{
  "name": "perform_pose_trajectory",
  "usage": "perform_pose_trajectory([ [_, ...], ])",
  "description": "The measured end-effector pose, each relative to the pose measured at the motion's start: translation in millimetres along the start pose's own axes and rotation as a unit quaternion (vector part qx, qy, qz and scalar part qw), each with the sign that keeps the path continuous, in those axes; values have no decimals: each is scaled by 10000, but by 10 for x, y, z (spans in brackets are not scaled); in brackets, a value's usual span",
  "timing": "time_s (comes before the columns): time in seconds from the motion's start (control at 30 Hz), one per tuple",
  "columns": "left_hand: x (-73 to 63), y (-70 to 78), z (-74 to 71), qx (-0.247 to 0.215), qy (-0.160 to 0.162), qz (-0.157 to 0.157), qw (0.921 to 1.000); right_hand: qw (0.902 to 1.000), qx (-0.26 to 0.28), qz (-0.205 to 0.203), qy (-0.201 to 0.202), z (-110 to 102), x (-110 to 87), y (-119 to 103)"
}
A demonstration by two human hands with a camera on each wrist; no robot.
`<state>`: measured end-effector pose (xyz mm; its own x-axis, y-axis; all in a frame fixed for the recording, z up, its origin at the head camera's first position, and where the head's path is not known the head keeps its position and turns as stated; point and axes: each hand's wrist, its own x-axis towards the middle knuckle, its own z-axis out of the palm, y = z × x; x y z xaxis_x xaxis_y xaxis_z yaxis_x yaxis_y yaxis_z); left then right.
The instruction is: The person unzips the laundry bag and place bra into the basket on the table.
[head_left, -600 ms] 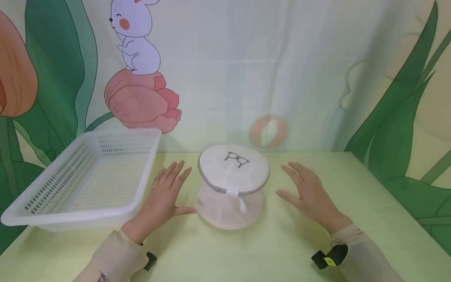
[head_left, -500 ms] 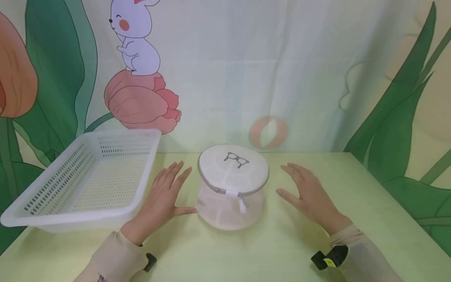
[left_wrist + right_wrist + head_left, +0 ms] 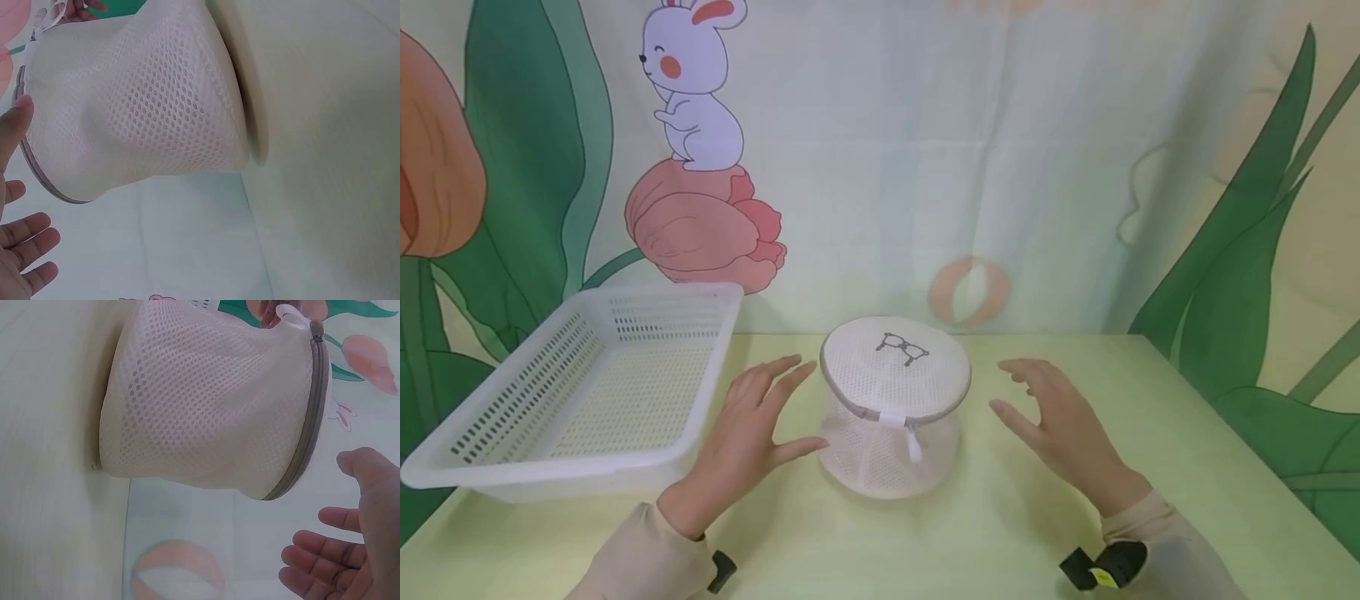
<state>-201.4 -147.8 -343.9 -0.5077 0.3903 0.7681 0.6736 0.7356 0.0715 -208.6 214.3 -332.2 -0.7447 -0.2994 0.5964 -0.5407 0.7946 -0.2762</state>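
Observation:
A round white mesh laundry bag (image 3: 891, 458) stands upright on the table, its domed lid printed with a dark outline. Grey zipper trim (image 3: 306, 425) runs round the lid's edge, and a white pull tab (image 3: 913, 444) hangs at the front. To the bag's left is my left hand (image 3: 745, 433), fingers spread and slightly bent, the thumb tip overlapping the bag's side in the head view. My right hand (image 3: 1060, 425) hovers to the right, apart from the bag, with thumb and fingers parted. Neither hand holds anything.
A white plastic basket (image 3: 673, 462) with slotted sides sits at the left of the table, close behind my left hand. A printed curtain (image 3: 865, 167) hangs along the table's back edge. Both wrists carry black straps (image 3: 1123, 565).
Both hands have bent their fingers a little more toward the bag, and the left thumb has shifted right to it. The head view has tilted slightly up. The bag stays put.

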Motion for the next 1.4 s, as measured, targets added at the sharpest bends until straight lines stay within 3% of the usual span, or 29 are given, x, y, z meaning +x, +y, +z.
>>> perform_pose_trajectory([
  [0.3, 51, 112, -38, -255, 691, 377, 9966, 9969, 120, -522, 581, -27, -7, -189],
  [0.53, 103, 223, -71, -426, 575, 353, 9968, 9925, 413, -842, 781, -15, -18, -339],
  [0.77, 167, 312, -32, -541, 665, 549, 9948, 9857, 607, -1264, 940, 29, -40, -439],
  [1.4, 265, 458, 100, -510, 688, 1035, 9909, 9800, 898, -1586, 802, 153, -114, -615],
])
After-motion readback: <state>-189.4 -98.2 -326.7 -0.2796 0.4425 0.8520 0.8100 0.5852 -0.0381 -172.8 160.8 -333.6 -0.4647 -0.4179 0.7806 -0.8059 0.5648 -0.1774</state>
